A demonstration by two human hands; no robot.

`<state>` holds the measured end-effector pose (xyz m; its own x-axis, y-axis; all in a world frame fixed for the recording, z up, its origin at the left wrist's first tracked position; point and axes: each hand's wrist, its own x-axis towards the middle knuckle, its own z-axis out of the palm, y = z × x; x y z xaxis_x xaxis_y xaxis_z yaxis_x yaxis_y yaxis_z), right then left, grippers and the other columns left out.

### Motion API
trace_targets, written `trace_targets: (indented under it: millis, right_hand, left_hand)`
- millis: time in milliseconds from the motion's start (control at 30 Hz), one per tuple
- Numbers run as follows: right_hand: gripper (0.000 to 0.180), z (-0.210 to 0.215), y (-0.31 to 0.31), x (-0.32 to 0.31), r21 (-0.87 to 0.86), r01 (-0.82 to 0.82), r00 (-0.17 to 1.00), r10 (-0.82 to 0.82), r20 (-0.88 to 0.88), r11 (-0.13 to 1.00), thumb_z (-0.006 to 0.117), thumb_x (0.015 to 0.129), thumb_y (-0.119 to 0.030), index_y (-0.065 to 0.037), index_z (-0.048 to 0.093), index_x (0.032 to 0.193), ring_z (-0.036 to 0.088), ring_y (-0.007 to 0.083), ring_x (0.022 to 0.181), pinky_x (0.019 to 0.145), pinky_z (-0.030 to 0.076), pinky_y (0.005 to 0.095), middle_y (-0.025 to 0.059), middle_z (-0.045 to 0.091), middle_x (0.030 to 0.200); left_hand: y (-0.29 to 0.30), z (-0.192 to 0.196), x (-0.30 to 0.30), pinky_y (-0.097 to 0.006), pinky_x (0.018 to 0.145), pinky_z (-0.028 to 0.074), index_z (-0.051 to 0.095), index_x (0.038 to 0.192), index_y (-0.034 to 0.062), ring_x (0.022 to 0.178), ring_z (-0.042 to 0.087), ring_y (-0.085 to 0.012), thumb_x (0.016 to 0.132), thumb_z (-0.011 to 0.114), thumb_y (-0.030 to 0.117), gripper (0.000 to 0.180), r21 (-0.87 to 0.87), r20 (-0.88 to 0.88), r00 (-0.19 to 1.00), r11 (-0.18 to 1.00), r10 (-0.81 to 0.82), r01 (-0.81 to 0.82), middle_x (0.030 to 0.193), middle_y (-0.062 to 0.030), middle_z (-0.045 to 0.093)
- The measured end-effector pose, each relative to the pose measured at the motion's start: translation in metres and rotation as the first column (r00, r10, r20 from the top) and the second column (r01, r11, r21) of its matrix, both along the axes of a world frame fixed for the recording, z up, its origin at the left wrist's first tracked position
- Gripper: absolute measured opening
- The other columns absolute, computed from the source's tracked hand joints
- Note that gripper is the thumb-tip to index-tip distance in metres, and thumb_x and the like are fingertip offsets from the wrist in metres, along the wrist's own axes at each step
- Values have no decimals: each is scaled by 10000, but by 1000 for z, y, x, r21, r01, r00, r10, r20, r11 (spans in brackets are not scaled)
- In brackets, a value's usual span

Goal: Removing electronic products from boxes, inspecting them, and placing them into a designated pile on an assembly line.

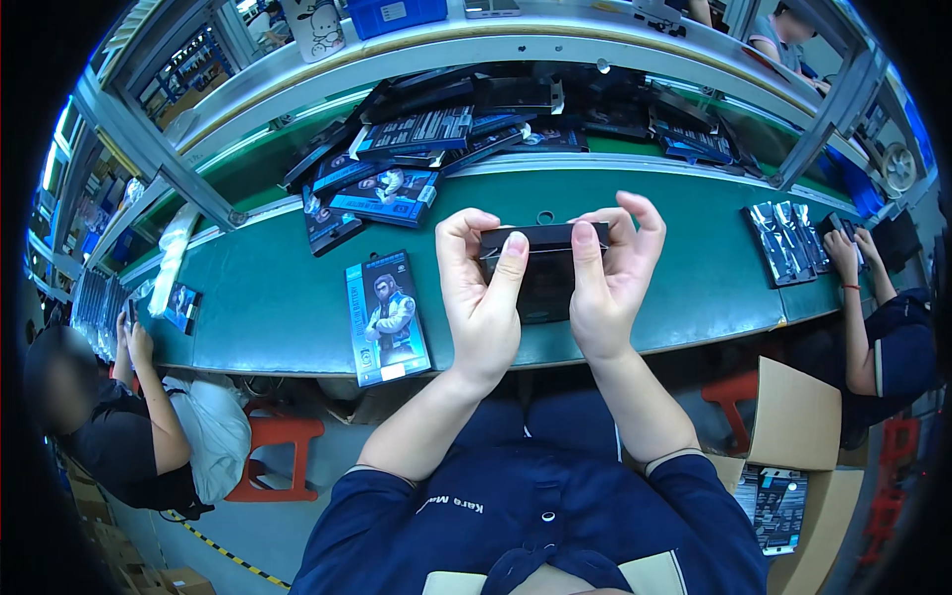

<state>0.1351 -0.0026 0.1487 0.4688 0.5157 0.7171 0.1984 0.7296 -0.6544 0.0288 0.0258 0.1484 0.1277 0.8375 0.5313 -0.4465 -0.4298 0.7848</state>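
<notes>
Over the bench's (pixel 268 297) near side | black box (pixel 545 288) is being held two-handed | left hand (pixel 476 288): fingers are grasping its left end | right hand (pixel 612 283): fingers are grasping its right end, one standing clear | judged best: thumbs pressing evenly, keeping corners square and faces uncreased

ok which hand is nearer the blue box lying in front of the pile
Left. The left hand is just right of the blue box; the right hand is farther right, at the black box's far end.
</notes>
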Motion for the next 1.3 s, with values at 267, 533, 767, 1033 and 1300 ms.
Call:
trace_targets:
  millis: [267, 533, 767, 1033, 1300]
  right_hand:
    - [382, -38, 3, 29, 31, -76, 963, 65, 261, 997, 710, 869, -21, -91, 437, 1127, 560, 127, 924, 814, 453, 251, 72, 546, 1048]
    - [274, -26, 32, -1, -70, -614, 699, 500, -511, 786, 445, 1037, -272, -74, 461, 1225, 519, 137, 1005, 887, 448, 290, 68, 522, 1088]
    - [274, -74, 108, 2, -365, 308, 490, 183, 852, 879, 653, 877, -265, -75, 667, 1075, 221, 400, 1435, 1118, 242, 559, 178, 300, 1532]
    - [419, -71, 136, -18, -204, 218, 157, 172, 972, 954, 494, 961, -332, -77, 598, 1277, 157, 308, 1480, 1177, 132, 560, 64, 275, 1575]
    - [367, -68, 54, -31, -214, -16, 146, 214, 966, 977, 617, 888, -333, -105, 635, 1176, 382, 353, 1353, 1097, 270, 602, 133, 491, 1376]
  left_hand:
    - [20, -24, -16, -290, 892, 505, 444, 1097, 42, 1032, 625, -187, 864, 678, -56, 345, 276, -18, 990, 951, -142, 141, 1154, -155, 605]
    - [-6, -28, -31, -514, 1103, 320, 190, 1558, 158, 1370, 286, -516, 630, 802, 327, 1124, 276, -636, 769, 909, -71, 312, 1536, -351, 117]
    - [-1, -20, -80, -533, 973, 438, 267, 1521, 159, 1182, 457, -511, 654, 766, 349, 1018, 529, -847, -302, 745, 436, -406, 1369, -342, 372]
    - [51, -28, -247, -459, 975, 481, 361, 1502, 203, 1164, 560, -468, 587, 748, 411, 1015, 275, -958, -253, 670, 133, -689, 1397, -336, 413]
    - [111, -43, -242, -679, 1093, 177, 425, 1462, 165, 1394, 228, -531, 869, 638, 388, 669, 674, -716, -487, 675, 500, -300, 1538, -273, 270]
